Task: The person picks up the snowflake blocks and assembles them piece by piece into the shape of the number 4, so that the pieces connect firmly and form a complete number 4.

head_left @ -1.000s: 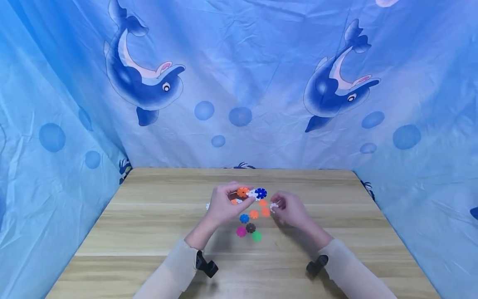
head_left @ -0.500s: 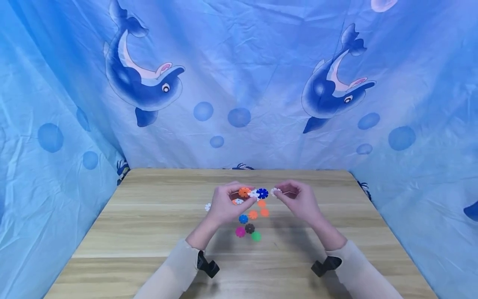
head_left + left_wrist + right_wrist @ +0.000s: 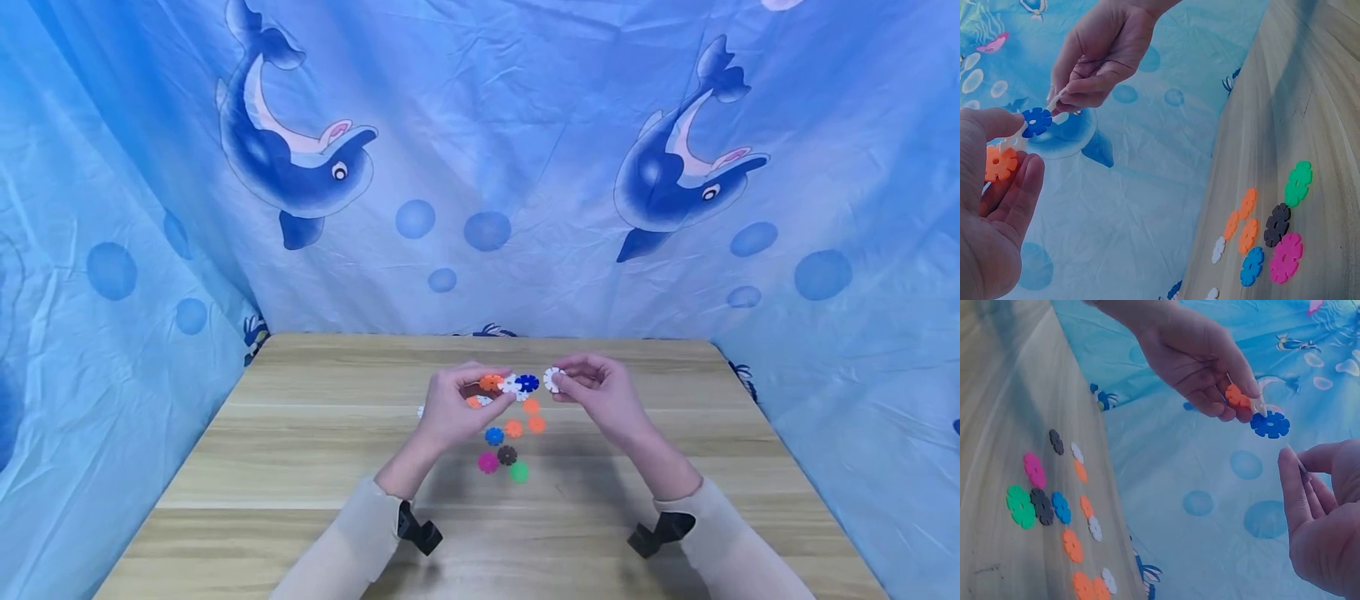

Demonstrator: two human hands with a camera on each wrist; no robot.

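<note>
My left hand (image 3: 453, 417) holds a short chain of snowflake discs above the table. The chain runs from an orange disc (image 3: 492, 382) through a white disc (image 3: 509, 386) to a dark blue disc (image 3: 527, 383), which sticks out to the right past the fingertips. Across a small gap, my right hand (image 3: 613, 404) pinches a loose white snowflake disc (image 3: 551, 381) between thumb and fingers. In the left wrist view this white disc (image 3: 1057, 99) appears edge-on beside the dark blue one (image 3: 1037, 123). The right wrist view shows the dark blue disc (image 3: 1270, 424) just above my right fingertips.
On the wooden table (image 3: 300, 467) below lie several loose discs: light blue (image 3: 494, 436), magenta (image 3: 488, 462), dark brown (image 3: 507, 455), green (image 3: 519, 472), orange (image 3: 536, 424) and white ones. A blue dolphin-print curtain (image 3: 555, 167) surrounds the table at the back and sides.
My right hand has risen from low over the table with the white disc, up to the level of the chain, and the disc has turned. The left hand has barely moved.
</note>
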